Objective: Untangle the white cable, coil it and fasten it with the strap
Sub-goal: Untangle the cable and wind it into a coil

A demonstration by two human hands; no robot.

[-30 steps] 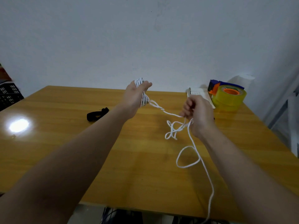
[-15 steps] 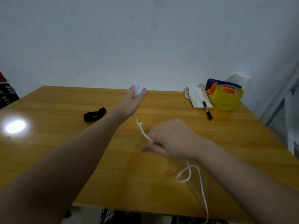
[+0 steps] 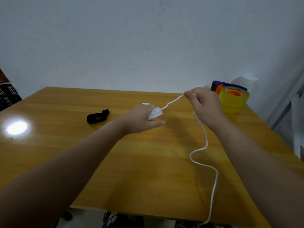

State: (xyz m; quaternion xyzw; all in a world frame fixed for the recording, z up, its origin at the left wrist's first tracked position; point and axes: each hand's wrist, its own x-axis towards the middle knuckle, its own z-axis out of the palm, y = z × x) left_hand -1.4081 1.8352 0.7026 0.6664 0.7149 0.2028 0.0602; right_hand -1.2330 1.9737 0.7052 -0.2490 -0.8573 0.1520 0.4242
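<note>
My left hand (image 3: 141, 118) is closed around a small bundle of coiled white cable (image 3: 156, 112) above the middle of the wooden table (image 3: 65, 145). A taut stretch of cable runs up and right from the bundle to my right hand (image 3: 204, 106), which pinches it between thumb and fingers. Below my right hand the loose cable snakes down across the table and hangs over the front edge. The black strap (image 3: 97, 116) lies crumpled on the table to the left of my left hand, untouched.
A yellow tape roll on a blue and orange dispenser (image 3: 233, 97) stands at the table's back right corner, just behind my right hand. A black crate (image 3: 8, 96) sits off the table at the far left. A lamp glare marks the table's left side.
My right hand has risen from low over the table to the back right, pulling the cable taut. My left hand with the coil has dropped lower and turned.
</note>
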